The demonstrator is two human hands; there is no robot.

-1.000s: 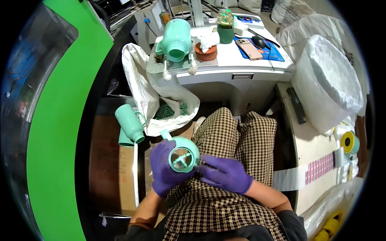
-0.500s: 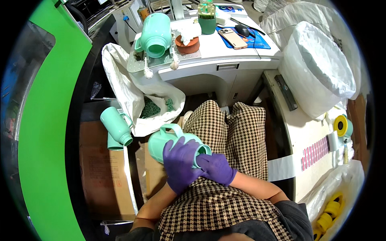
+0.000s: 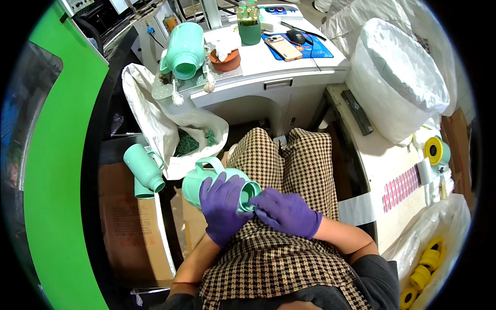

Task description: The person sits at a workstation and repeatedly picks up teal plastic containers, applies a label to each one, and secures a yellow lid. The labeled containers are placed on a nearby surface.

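Over my lap lies a mint-green plastic jug body with a loop handle on top. Its round, open mouth faces right. My left hand, in a purple glove, is wrapped around the jug near the mouth. At the rim is my right hand, also gloved, with its fingers bent and pinched together. What those fingers hold, if anything, is too small to make out. A similar mint-green jug rests on its side at the left, on top of another mint-green piece.
A white sack of green scraps stands ahead. On the white desk are another green jug, a brown roll, a phone and a mouse. Cardboard lies left; yellow rings sit in a bag at right.
My right hand has drawn back to the right from the jug's mouth, which now shows more fully. My left hand keeps its hold on the jug. The whole view has shifted slightly.
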